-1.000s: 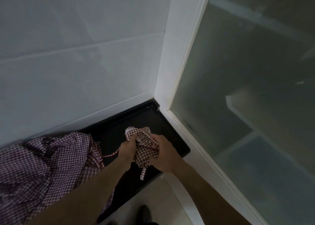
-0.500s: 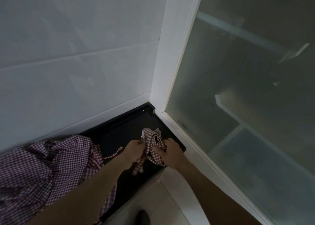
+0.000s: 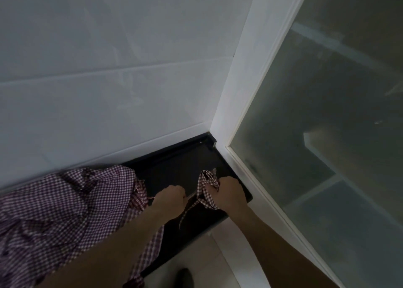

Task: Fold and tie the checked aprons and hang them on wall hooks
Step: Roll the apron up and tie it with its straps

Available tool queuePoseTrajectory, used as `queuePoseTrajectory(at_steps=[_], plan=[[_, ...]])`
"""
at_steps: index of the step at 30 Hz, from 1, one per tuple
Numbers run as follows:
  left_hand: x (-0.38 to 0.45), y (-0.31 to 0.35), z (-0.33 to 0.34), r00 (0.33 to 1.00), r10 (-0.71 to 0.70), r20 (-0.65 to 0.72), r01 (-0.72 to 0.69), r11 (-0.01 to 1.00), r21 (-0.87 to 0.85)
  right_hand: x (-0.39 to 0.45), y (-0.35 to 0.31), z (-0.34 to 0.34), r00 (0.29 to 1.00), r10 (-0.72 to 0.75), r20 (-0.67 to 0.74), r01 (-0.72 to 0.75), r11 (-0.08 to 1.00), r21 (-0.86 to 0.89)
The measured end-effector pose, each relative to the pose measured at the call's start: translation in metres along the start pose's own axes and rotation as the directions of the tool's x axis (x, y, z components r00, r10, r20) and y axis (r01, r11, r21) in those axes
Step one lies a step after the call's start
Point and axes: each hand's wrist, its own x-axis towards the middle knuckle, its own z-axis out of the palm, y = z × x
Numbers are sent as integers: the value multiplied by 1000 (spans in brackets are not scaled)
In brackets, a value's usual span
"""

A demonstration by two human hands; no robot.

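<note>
Two hands work over a black countertop (image 3: 174, 167) that runs into a corner. The right hand (image 3: 230, 192) is curled tight around a small folded apron bundle (image 3: 207, 179) in red-and-white check, holding it just above the counter near its right end. The left hand (image 3: 169, 197) is also fisted, and it pinches one narrow checked tie strap (image 3: 188, 204) that leads out of the bundle and hangs down past the counter's front edge, its loose end dangling free.

One larger heap of checked aprons (image 3: 65, 204) lies crumpled on the left part of the counter, spilling over the front edge; the left forearm crosses in front of it and hides part of it (how many aprons make up the heap cannot be told, since the folds run together). The heap and the bundle sit apart, with bare black counter between them.

Behind the counter rises a white tiled wall (image 3: 109, 69) with one horizontal joint line across it. To the right stands a white door frame (image 3: 246, 91) holding one pane of frosted glass (image 3: 327, 135), which meets the counter's right end. Below the counter a pale floor (image 3: 202, 257) shows, and one dark shoe tip (image 3: 184, 278) pokes in at the bottom edge.
</note>
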Motion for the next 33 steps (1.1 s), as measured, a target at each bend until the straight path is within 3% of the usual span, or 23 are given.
queuePoseTrajectory(at_steps=[4, 7, 10, 12, 15, 18, 21, 24, 29, 33], plan=[[-3, 2, 15, 993, 115, 27, -115, 993, 6, -2, -15, 13, 999, -37, 24, 38, 998, -50], [0, 3, 25, 995, 65, 81, -48, 980, -194, -3, -22, 31, 999, 24, 28, -23, 999, -24], [3, -8, 40, 985, 40, 168, 36, 903, -428, -5, -18, 46, 989, 123, 80, -133, 982, 137], [4, -12, 47, 977, 77, 197, 16, 903, -429, -1, -11, 59, 971, 201, 133, -230, 936, 266], [6, -15, 52, 970, 35, 242, 91, 867, -490, 8, -9, 71, 954, 166, 251, -257, 884, 392], [13, -23, 62, 982, -98, 162, 160, 887, -434, 13, -4, 74, 920, 90, 382, -248, 888, 388], [19, -36, 69, 971, -235, 44, 234, 898, -372, 18, -1, 74, 928, -29, 371, -111, 931, 349], [26, -48, 75, 945, -326, 32, 318, 891, -323, 21, 1, 77, 933, -70, 353, -43, 952, 302], [32, -49, 72, 936, -350, 46, 353, 919, -176, 25, -5, 98, 890, -188, 415, 89, 965, 246], [33, -57, 62, 935, -340, 94, 345, 938, -41, 25, -6, 117, 890, -178, 421, 113, 978, 176]])
